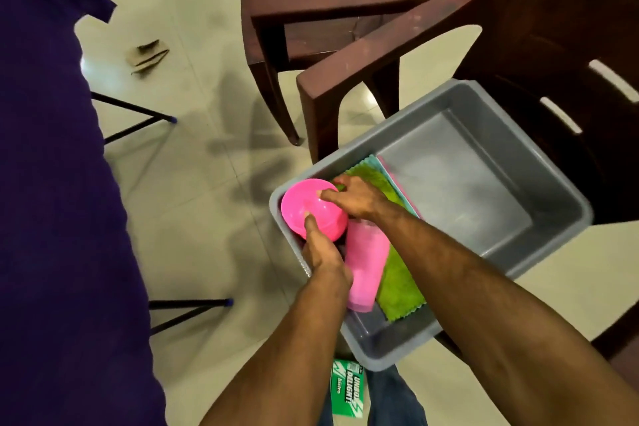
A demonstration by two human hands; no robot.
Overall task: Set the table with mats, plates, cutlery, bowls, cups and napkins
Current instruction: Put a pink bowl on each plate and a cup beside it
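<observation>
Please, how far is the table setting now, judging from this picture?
Early, by the look of it. Done: nothing visible; the purple-covered table shows no items in the part in view. In hand: both hands, left hand and right hand, grip the pink bowl at the grey tub. Left: the pink cup and green cloths lie in the tub. No plates or cutlery are visible.

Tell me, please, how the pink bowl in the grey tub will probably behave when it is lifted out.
The pink bowl looks like thin plastic, so it is probably light and unlikely to break. Its glossy surface may be a little slippery; the left hand and right hand both hold its rim. It sits tilted in the grey tub, and its rounded body could roll if released.
</observation>
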